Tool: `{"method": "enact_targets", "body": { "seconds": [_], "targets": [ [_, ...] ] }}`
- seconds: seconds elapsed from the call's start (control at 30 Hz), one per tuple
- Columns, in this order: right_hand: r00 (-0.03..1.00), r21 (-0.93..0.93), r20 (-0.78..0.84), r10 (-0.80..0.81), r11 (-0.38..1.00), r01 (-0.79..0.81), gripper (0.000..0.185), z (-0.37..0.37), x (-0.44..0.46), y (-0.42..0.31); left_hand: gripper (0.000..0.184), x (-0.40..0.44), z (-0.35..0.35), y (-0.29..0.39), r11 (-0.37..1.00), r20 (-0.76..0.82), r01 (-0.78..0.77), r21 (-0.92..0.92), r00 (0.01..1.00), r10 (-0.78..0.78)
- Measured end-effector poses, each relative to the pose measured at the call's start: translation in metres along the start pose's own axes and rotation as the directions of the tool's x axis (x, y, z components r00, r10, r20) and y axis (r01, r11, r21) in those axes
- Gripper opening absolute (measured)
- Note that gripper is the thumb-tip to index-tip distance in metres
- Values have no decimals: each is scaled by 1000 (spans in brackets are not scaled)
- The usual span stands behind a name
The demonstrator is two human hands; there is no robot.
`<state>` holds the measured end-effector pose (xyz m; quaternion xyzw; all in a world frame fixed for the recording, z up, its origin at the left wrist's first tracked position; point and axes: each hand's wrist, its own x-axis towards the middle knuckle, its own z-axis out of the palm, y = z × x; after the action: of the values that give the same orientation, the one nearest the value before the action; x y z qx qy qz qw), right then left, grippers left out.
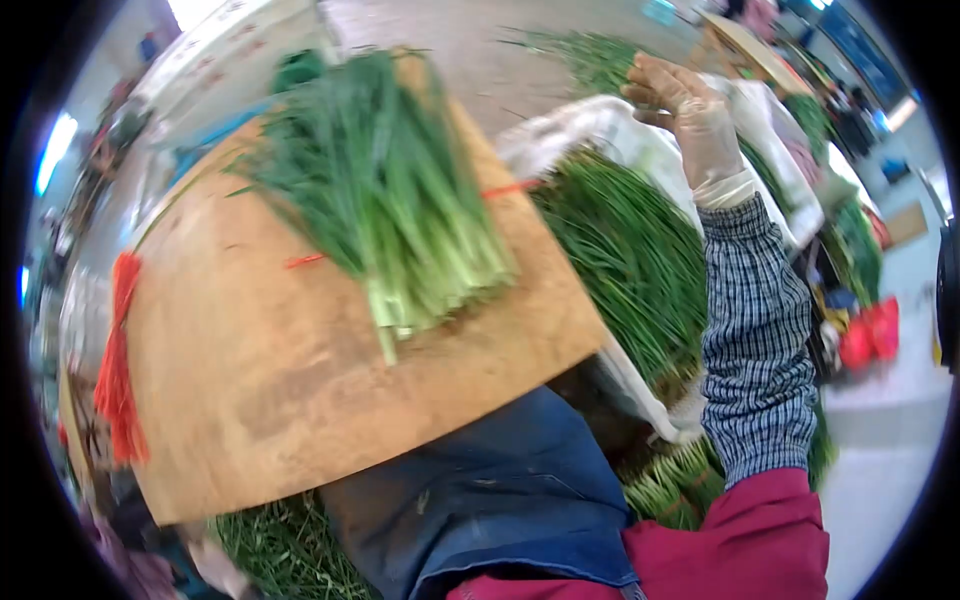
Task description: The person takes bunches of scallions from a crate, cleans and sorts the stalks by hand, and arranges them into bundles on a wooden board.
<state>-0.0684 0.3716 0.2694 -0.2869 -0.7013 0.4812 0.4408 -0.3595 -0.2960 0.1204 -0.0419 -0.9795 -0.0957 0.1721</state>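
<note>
My right hand (690, 122), in a pale glove with a checked sleeve below it, is raised over the white-lined crate. Its fingers are slightly bent and apart, with nothing visible in them. A bundle of green stalks with pale cut ends (400, 200) lies on the wooden board (330, 390). Beneath the bundle, a red tie (305, 261) shows in part. My left hand is not in view.
Long green leaves (635, 260) fill the white-lined crate right of the board. Red strings (122, 365) hang over the board's left edge. More greens (290, 545) lie below the board, and loose ones (595, 60) are on the floor behind. Red bags (870, 335) are at the right.
</note>
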Motion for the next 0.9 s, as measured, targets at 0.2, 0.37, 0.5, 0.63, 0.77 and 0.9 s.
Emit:
{"method": "enact_targets", "body": {
  "seconds": [0.2,0.37,0.5,0.63,0.77,0.9],
  "targets": [
    [824,-37,-372,427,880,-473,35,-174,-103,90,27,-109,-49,31,963,11,-128,-238,991,135],
    [596,47,-583,552,756,-653,26,-244,-208,152,20,-149,-68,236,671,299,-402,-623,670,679],
    [476,144,-555,682,642,-753,26,-237,-237,198,24,-187,-48,341,403,343,-344,-848,222,913],
    [594,39,-469,653,688,-725,28,-195,-201,252,31,-234,-23,429,151,233,-488,-860,-110,966],
    [788,-344,-373,489,716,-607,41,-158,-120,309,50,-269,24,494,-45,35,-552,-833,-135,990],
    [890,-544,-278,361,704,-456,48,-104,-29,342,66,-284,55,510,60,273,-666,-743,-221,936]
  ]
}}
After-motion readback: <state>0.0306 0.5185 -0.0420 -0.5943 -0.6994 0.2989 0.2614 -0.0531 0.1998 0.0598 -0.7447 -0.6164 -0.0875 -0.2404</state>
